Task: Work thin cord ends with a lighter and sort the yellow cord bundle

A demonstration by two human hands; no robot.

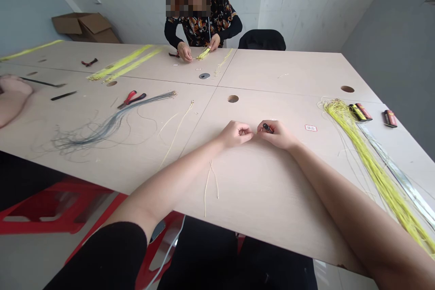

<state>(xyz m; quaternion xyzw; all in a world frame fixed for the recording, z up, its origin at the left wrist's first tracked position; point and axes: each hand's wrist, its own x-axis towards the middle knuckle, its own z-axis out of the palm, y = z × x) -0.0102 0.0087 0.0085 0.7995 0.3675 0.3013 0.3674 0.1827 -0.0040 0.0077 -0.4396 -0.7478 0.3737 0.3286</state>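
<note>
My left hand [239, 134] hovers low over the table with thumb and fingers pinched; what they hold, if anything, is too small to make out. Close beside it, my right hand [279, 136] is closed around a slim black pen-like tool [268, 128], whose dark end sticks out above the fingers. The fingertips of both hands nearly meet. Two thin pale-yellow cord ends [211, 181] lie on the table in front of my left forearm. A longer yellow cord [178, 131] stretches to the left of that forearm.
On the right lie a yellow cord bundle [365, 154], silvery strips [397, 170], batteries [360, 112] and a small label [311, 128]. Grey cords [112, 124] and red-handled pliers [131, 99] lie left. Opposite, a person [207, 27] handles yellow cords; another's arm [13, 99] rests far left.
</note>
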